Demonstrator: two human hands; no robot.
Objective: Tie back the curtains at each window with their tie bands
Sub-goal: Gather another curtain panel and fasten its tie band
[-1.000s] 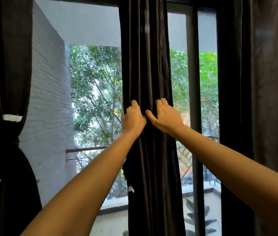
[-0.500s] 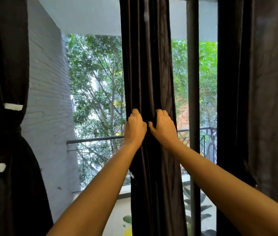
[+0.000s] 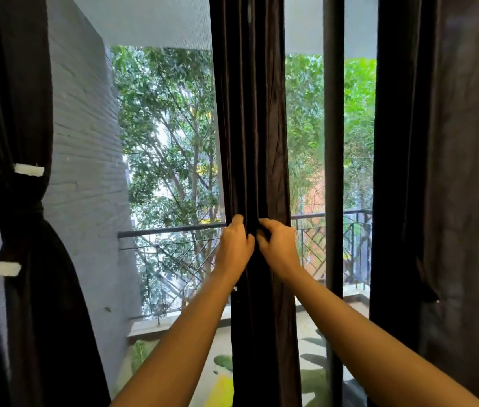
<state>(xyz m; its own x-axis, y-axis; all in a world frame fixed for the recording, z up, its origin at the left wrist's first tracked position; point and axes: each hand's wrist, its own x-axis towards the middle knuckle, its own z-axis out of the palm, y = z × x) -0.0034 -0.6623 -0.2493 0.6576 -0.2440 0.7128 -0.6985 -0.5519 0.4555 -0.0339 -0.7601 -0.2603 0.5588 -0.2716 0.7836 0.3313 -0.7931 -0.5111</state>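
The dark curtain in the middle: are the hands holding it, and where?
Both hands grip the gathered dark brown fabric curtain level with the black metal balcony railing: left hand on its left folds, right hand on its right.

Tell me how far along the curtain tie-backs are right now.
Done: the left curtain is cinched at its waist by a dark band. In hand: the left hand and right hand both grip the gathered middle curtain; no band shows round it yet. Left: tying that one, then the right curtain, which hangs straight with no band visible round it.
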